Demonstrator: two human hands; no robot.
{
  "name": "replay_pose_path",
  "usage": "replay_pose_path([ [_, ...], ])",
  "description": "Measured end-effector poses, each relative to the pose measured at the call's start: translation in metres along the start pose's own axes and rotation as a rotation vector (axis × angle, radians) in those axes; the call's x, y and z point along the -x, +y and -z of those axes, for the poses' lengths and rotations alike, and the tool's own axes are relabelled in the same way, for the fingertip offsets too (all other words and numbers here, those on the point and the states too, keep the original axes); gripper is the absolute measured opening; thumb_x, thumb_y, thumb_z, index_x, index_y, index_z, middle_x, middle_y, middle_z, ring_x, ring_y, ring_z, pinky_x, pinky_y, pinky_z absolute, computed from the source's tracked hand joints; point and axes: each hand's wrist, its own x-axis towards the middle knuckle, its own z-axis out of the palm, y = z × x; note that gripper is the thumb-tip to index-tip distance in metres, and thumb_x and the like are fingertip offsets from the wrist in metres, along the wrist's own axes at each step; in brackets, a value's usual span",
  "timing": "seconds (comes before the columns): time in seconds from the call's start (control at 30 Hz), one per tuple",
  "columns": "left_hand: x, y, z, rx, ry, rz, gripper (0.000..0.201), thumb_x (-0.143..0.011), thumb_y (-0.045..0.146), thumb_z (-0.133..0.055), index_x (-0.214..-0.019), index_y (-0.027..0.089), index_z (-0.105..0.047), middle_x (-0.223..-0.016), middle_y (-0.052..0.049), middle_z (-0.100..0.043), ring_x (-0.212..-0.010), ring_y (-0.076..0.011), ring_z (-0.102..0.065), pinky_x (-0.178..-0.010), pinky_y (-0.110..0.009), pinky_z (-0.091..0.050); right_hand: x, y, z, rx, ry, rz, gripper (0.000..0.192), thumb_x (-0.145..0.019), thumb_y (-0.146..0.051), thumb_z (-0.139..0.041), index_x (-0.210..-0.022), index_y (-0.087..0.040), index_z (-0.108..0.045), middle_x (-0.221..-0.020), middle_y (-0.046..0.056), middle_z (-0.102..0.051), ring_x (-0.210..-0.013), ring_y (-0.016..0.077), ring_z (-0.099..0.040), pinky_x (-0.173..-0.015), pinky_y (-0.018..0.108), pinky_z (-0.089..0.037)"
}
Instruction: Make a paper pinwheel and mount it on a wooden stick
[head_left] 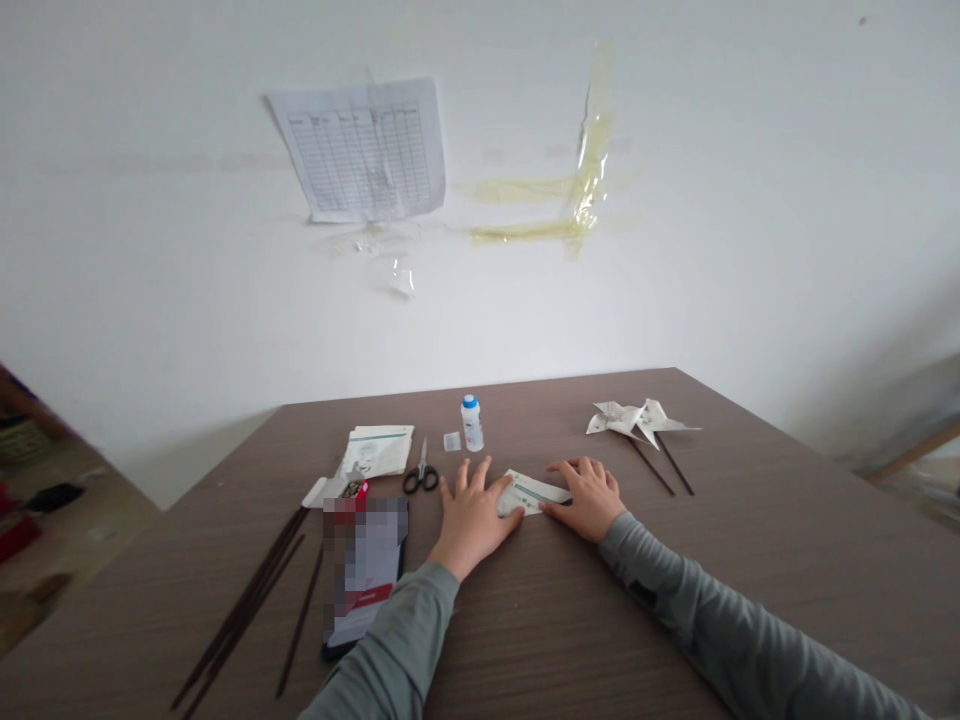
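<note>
A small piece of printed white paper (531, 492) with a green stripe lies on the table between my hands and looks folded. My left hand (474, 512) rests at its left end, fingers spread, with the thumb and index finger touching its edge. At the right end is my right hand (591, 498), thumb and index finger apart on either side of the paper and the other fingers bent. Beyond my left hand stand a blue-capped white glue bottle (472, 424) and a small clear cap (451, 442). Scissors (421, 474) with black handles lie left of that hand.
Two paper pinwheels (634, 421) on brown sticks lie at the right. A stack of printed papers (377, 450), a phone (367, 590) with a blurred screen, a red item (352, 497) and several brown sticks (247, 610) occupy the left side. The table (750, 560) meets a white wall.
</note>
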Motion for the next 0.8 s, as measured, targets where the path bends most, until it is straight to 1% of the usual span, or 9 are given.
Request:
replay_pose_path([
  [0.1, 0.001, -0.002, -0.002, 0.008, 0.021, -0.015, 0.066, -0.117, 0.049, -0.083, -0.182, 0.041, -0.082, -0.211, -0.009, -0.051, -0.198, -0.0576, -0.037, -0.159, -0.091, -0.03, -0.005, 0.01, -0.002, 0.011, 0.011, -0.015, 0.066, -0.107, -0.044, -0.097, -0.171, -0.035, -0.084, -0.175, 0.019, -0.077, -0.177, 0.052, -0.061, -0.148, 0.076, -0.046],
  [0.2, 0.001, -0.005, -0.004, 0.028, 0.061, -0.034, 0.062, -0.114, 0.047, -0.086, -0.176, 0.043, -0.086, -0.208, -0.009, -0.057, -0.195, -0.0595, -0.044, -0.156, -0.094, -0.034, -0.009, 0.018, -0.002, 0.011, 0.042, -0.017, 0.064, -0.103, -0.043, -0.1, -0.165, -0.036, -0.088, -0.172, 0.021, -0.078, -0.174, 0.0552, -0.062, -0.144, 0.076, -0.049],
  [0.27, 0.001, -0.006, -0.005, 0.032, 0.064, -0.035, 0.062, -0.113, 0.046, -0.088, -0.175, 0.044, -0.087, -0.207, -0.009, -0.058, -0.195, -0.0599, -0.044, -0.156, -0.094, -0.035, -0.012, 0.023, 0.002, 0.006, -0.007, -0.022, 0.065, -0.103, -0.046, -0.1, -0.166, -0.038, -0.088, -0.174, 0.019, -0.077, -0.176, 0.0544, -0.06, -0.144, 0.076, -0.05],
  [0.33, 0.001, -0.006, -0.006, 0.026, 0.05, -0.026, 0.063, -0.114, 0.046, -0.087, -0.177, 0.043, -0.085, -0.209, -0.009, -0.055, -0.196, -0.0591, -0.042, -0.157, -0.093, -0.033, -0.013, 0.028, 0.008, 0.009, -0.045, -0.037, 0.065, -0.102, -0.048, -0.099, -0.166, -0.037, -0.088, -0.175, 0.018, -0.075, -0.177, 0.0533, -0.059, -0.144, 0.075, -0.051],
  [0.43, 0.002, -0.007, -0.005, 0.021, 0.038, -0.018, 0.064, -0.117, 0.047, -0.084, -0.18, 0.043, -0.083, -0.21, -0.008, -0.053, -0.197, -0.0575, -0.041, -0.158, -0.091, -0.031, -0.016, 0.036, 0.016, 0.021, -0.052, -0.062, 0.065, -0.099, -0.046, -0.101, -0.162, -0.038, -0.09, -0.171, 0.017, -0.076, -0.174, 0.053, -0.061, -0.141, 0.071, -0.055],
  [0.53, 0.003, -0.007, -0.005, 0.023, 0.034, -0.019, 0.064, -0.116, 0.048, -0.085, -0.18, 0.043, -0.083, -0.21, -0.008, -0.054, -0.196, -0.0583, -0.041, -0.158, -0.092, -0.031, -0.019, 0.042, 0.021, 0.038, -0.061, -0.09, 0.067, -0.096, -0.047, -0.102, -0.162, -0.04, -0.091, -0.171, 0.015, -0.075, -0.173, 0.0515, -0.063, -0.14, 0.068, -0.057],
  [0.63, 0.003, -0.007, -0.005, 0.026, 0.032, -0.017, 0.064, -0.116, 0.047, -0.085, -0.18, 0.042, -0.083, -0.21, -0.009, -0.054, -0.197, -0.0584, -0.04, -0.157, -0.092, -0.031, -0.022, 0.047, 0.019, 0.046, -0.064, -0.084, 0.068, -0.094, -0.042, -0.103, -0.161, -0.04, -0.092, -0.172, 0.014, -0.075, -0.171, 0.0502, -0.065, -0.139, 0.065, -0.058],
  [0.73, 0.004, -0.005, -0.003, 0.021, 0.017, -0.004, 0.065, -0.116, 0.048, -0.086, -0.181, 0.044, -0.082, -0.211, -0.008, -0.052, -0.198, -0.0566, -0.038, -0.158, -0.091, -0.03, -0.026, 0.052, 0.013, 0.05, -0.055, -0.082, 0.069, -0.092, -0.035, -0.102, -0.16, -0.038, -0.092, -0.175, 0.016, -0.075, -0.172, 0.052, -0.063, -0.14, 0.068, -0.057],
  [0.8, 0.004, -0.004, -0.002, 0.02, 0.007, -0.003, 0.066, -0.116, 0.049, -0.086, -0.182, 0.044, -0.081, -0.211, -0.009, -0.051, -0.199, -0.0564, -0.037, -0.158, -0.091, -0.03, -0.029, 0.056, 0.008, 0.056, -0.049, -0.085, 0.069, -0.09, -0.034, -0.102, -0.159, -0.038, -0.093, -0.175, 0.015, -0.075, -0.172, 0.053, -0.063, -0.138, 0.068, -0.058],
])
